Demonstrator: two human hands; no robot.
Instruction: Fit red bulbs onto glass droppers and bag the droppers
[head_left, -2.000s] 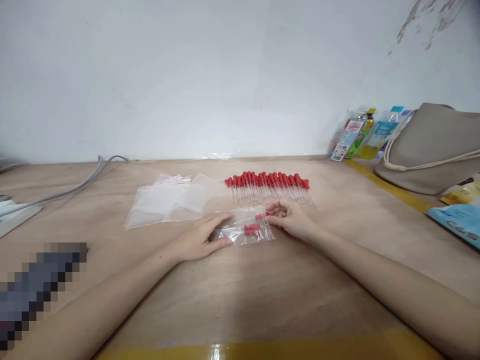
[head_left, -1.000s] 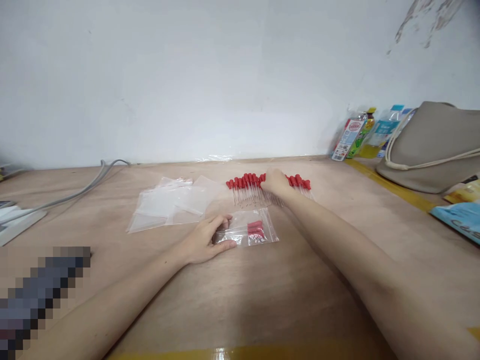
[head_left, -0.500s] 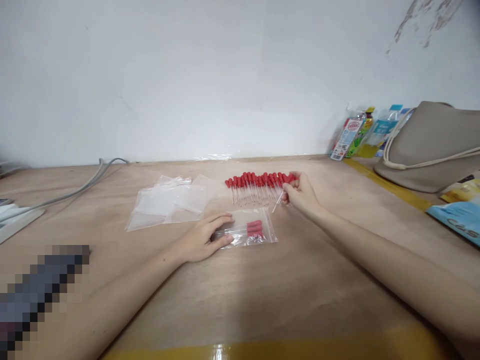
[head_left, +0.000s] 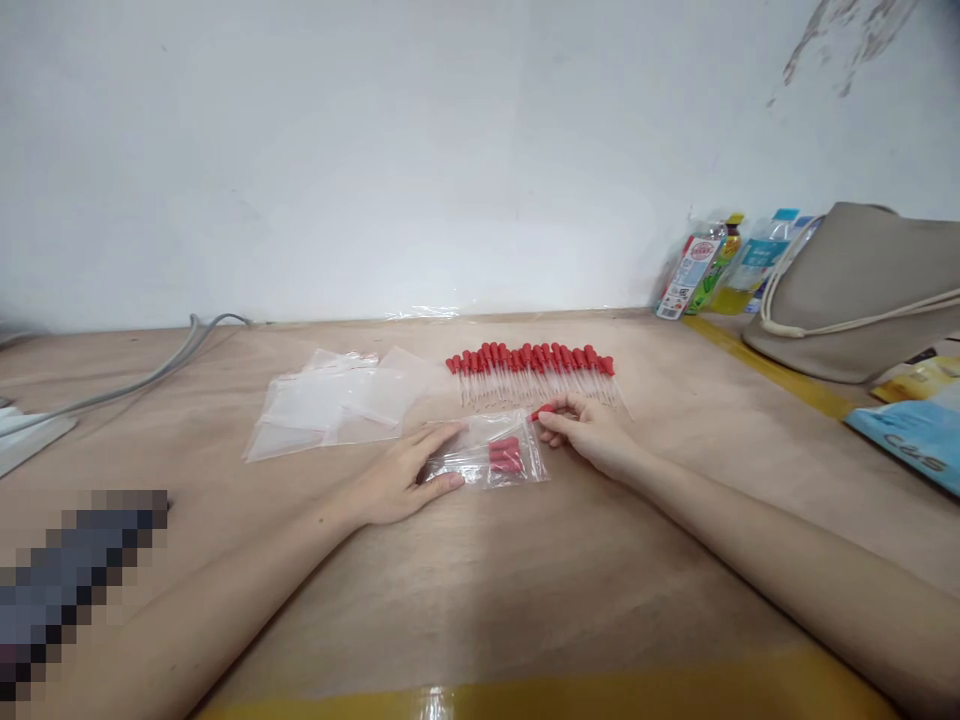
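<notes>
My left hand rests on the table with thumb and fingers spread apart over the left end of a clear zip bag. Inside that bag lie several small screwdrivers with red handles, side by side, their handles toward the right. My right hand pinches the red handle of one more screwdriver at the bag's right end. Its thin shaft points left into the bag's mouth. Behind the bag, a row of red-handled screwdrivers lies with pale shafts toward me.
Flat clear bags overlap on the left of the table. A grey cable runs along the far left. Drink bottles, a carton, a grey drawstring bag and a blue packet stand or lie on the right.
My right hand has moved left and nearer from the row's right end, bringing a screwdriver to the bag's right end. My left hand stays on the bag.
</notes>
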